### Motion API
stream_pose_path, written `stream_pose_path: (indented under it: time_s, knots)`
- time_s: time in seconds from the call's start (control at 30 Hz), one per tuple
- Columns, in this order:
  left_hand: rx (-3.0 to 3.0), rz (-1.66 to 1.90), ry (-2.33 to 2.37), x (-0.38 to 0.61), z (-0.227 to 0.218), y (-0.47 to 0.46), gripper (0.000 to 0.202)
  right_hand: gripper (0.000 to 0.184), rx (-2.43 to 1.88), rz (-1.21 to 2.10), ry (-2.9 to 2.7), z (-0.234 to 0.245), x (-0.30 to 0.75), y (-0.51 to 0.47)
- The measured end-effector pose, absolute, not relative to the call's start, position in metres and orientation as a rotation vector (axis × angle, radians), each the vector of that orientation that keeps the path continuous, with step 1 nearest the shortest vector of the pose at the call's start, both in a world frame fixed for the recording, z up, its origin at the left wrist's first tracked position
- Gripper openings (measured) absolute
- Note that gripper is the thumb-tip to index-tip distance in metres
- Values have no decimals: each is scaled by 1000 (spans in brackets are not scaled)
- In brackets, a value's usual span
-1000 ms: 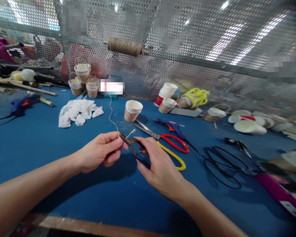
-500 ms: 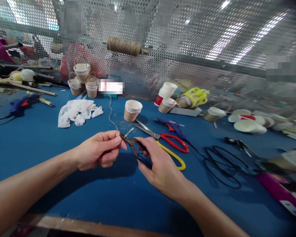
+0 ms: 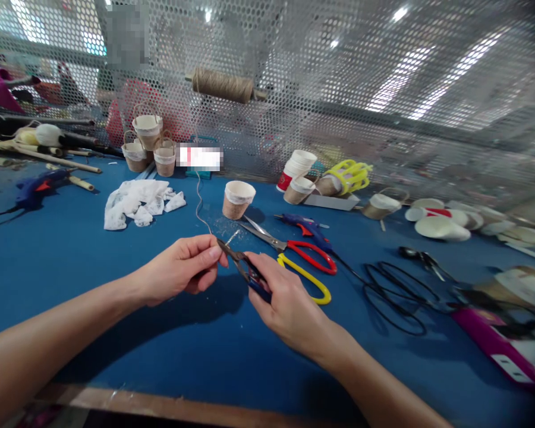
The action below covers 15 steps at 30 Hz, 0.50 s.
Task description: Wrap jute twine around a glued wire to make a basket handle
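A thin twine (image 3: 199, 199) runs down from the brown spool (image 3: 222, 84) to my left hand (image 3: 185, 264), which pinches it between thumb and fingers. Pliers (image 3: 237, 257) with dark blue handles are gripped in my right hand (image 3: 289, 300). Their jaws meet the twine right at my left fingertips; the exact contact is too small to make out. A small whitish strand sticks up beside the jaws. Just beyond stands a small burlap-wrapped cup (image 3: 238, 201) with a white rim. Large scissors (image 3: 271, 241) with one red and one yellow handle lie partly open behind my right hand.
White scraps (image 3: 136, 202) lie at left, with handled burlap cups (image 3: 147, 132) stacked behind. A blue glue gun (image 3: 305, 226) trails black cable toward a purple power strip (image 3: 490, 345). Another glue gun (image 3: 40, 185) lies far left. A perforated metal screen (image 3: 294, 71) closes the back.
The pliers' handles are squeezed closer together in my right hand. My left hand stays on the twine. The view has shifted slightly.
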State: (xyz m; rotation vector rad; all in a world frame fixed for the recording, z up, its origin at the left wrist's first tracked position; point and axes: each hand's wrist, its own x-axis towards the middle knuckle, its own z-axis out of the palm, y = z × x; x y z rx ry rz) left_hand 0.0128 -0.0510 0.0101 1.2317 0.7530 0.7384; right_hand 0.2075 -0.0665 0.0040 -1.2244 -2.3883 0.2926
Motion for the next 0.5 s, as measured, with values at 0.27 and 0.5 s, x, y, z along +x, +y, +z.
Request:
stream_pose_path:
  time_s: [0.27,0.5]
  knots:
    - [1400,919,921,16,13,-50,20,45,-1291,291,-2308,5,207,-63]
    - [1455,971,995,16,15,-50,24,41,-1299,415,-2303,4,208,-62]
